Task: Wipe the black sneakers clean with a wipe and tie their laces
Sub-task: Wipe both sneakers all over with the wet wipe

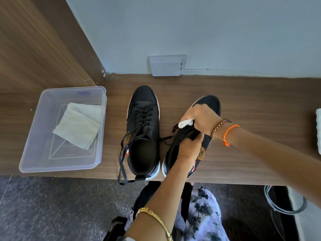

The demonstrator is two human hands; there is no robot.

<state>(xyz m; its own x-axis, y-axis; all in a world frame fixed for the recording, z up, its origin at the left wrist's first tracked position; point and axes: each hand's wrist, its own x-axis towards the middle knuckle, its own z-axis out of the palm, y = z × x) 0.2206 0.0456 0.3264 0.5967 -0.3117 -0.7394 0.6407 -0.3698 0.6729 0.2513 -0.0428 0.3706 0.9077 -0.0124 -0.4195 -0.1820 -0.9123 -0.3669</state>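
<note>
Wiping the right sneaker [207, 103] at three o'clock of its mate [144, 122], your right hand [203, 117] pinches the wipe [185, 122]; your left hand [188, 146] grips the collar. Brace firmly, keeping strokes clear of the loose laces [166, 138].

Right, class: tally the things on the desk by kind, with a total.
Sneakers: 2
Tubs: 1
Cloths in tub: 1
Wipes in hand: 1
Total: 5
</note>
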